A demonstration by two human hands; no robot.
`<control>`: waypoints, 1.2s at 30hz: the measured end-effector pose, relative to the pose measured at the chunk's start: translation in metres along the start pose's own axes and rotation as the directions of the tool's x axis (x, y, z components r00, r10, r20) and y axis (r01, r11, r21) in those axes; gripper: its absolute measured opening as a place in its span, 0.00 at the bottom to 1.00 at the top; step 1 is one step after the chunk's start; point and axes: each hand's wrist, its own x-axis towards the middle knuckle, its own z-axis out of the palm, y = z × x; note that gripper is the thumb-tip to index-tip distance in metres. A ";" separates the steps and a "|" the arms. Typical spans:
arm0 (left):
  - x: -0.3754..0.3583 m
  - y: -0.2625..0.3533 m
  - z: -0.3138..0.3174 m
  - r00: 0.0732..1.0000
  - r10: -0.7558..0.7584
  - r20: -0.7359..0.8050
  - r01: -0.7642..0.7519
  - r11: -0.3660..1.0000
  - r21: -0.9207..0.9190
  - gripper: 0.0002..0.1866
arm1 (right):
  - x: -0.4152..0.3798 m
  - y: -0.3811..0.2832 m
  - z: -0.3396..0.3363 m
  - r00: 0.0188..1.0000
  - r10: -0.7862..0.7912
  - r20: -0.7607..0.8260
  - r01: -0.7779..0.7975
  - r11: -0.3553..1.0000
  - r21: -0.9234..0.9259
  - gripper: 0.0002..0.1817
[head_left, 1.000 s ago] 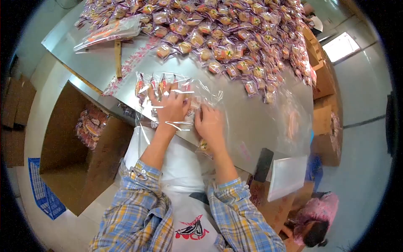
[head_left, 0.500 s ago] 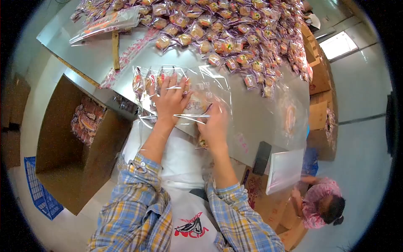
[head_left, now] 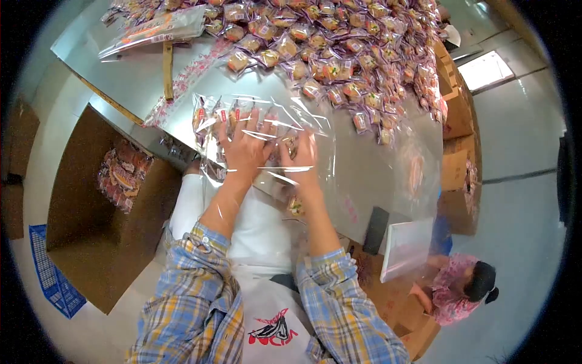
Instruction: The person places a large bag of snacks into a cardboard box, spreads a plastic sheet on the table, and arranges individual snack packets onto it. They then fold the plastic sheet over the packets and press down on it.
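A large clear plastic bag (head_left: pixel 318 124) lies at the front edge of the metal table (head_left: pixel 339 200). Several small wrapped pastries (head_left: pixel 201 118) stand in a row inside its left part. My left hand (head_left: pixel 245 145) is spread over this row, fingers apart, touching the pastries. Close to its right, my right hand (head_left: pixel 301 159) is inside the bag, its fingers closed round a wrapped pastry (head_left: pixel 291 144). Below my right hand, another wrapped pastry (head_left: pixel 296 205) shows near the table edge. Glare on the plastic hides some fingertips.
A heap of wrapped pastries (head_left: pixel 327 48) covers the table's back. Printed bags (head_left: pixel 154 33) lie at back left. An open carton (head_left: pixel 91 242) with filled packs stands left, above a blue crate (head_left: pixel 51 273). At right are a bag stack (head_left: pixel 406 246), cartons (head_left: pixel 458 164) and a crouching person (head_left: pixel 461 288).
My right hand has moved left and slightly up, nearer my left hand, and a wrapped pastry now shows at its fingers. The person at lower right has shifted slightly.
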 end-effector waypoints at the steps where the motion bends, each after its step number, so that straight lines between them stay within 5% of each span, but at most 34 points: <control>1: 0.000 -0.001 0.000 1.000 -0.004 -0.011 0.004 1.000 -0.009 0.23 | 0.007 0.008 0.004 1.000 0.022 0.020 -0.023 0.999 0.034 0.30; 3: 0.000 0.000 -0.003 1.000 -0.029 -0.012 0.028 0.999 -0.040 0.24 | 0.022 0.021 0.012 0.995 0.096 -0.028 -0.094 0.993 0.066 0.30; 4: -0.002 -0.001 -0.002 0.999 -0.029 -0.035 0.027 0.998 -0.053 0.24 | 0.029 0.026 0.013 0.969 -0.115 -0.219 0.121 0.993 0.011 0.28; 6: -0.002 -0.003 0.000 0.996 -0.023 -0.085 0.016 0.997 -0.081 0.23 | 0.038 0.029 0.009 0.953 -0.090 -0.289 0.084 0.996 -0.032 0.28; 10: -0.001 -0.002 0.001 0.998 -0.026 -0.059 0.024 0.999 -0.026 0.24 | 0.031 0.014 0.007 0.957 0.210 -0.200 -0.175 0.969 0.176 0.38; 11: -0.003 -0.003 0.002 0.999 -0.023 -0.035 0.022 0.999 -0.030 0.22 | 0.026 0.023 0.016 0.956 0.090 -0.280 -0.080 0.996 0.046 0.41; 12: -0.001 -0.003 0.001 0.998 -0.034 -0.053 0.032 0.999 -0.039 0.23 | 0.022 0.003 0.002 0.979 0.196 -0.055 -0.174 0.944 0.280 0.42; 21: -0.004 0.001 -0.001 0.996 -0.069 -0.049 0.064 0.992 -0.109 0.26 | 0.018 -0.011 0.009 0.980 -0.103 -0.169 0.106 0.994 0.008 0.32; 24: -0.006 -0.001 0.001 0.999 -0.053 0.005 0.053 0.993 -0.106 0.28 | 0.022 -0.015 0.008 0.972 -0.163 -0.169 0.176 0.982 0.065 0.32; 25: -0.008 -0.003 0.001 0.999 -0.046 0.026 0.048 0.994 -0.100 0.30 | 0.024 -0.028 0.004 0.988 0.144 -0.055 -0.117 0.933 0.342 0.32; 28: -0.010 -0.005 0.000 0.999 0.039 -0.008 -0.039 0.990 -0.132 0.24 | 0.019 -0.010 0.016 0.985 0.052 -0.165 0.001 0.953 0.302 0.32; 29: -0.012 -0.004 0.003 0.997 0.054 -0.055 -0.063 0.983 -0.171 0.22 | 0.017 -0.001 0.015 0.984 -0.099 -0.150 0.119 0.985 0.128 0.33; 32: -0.010 -0.006 -0.003 0.985 0.170 0.038 -0.168 0.985 -0.044 0.21 | 0.017 -0.017 0.007 0.984 -0.159 -0.083 0.157 0.987 -0.038 0.32; 36: -0.004 0.002 -0.011 0.994 0.102 0.036 -0.091 0.971 -0.221 0.24 | 0.015 -0.014 -0.006 0.998 -0.061 0.030 0.052 0.966 0.253 0.34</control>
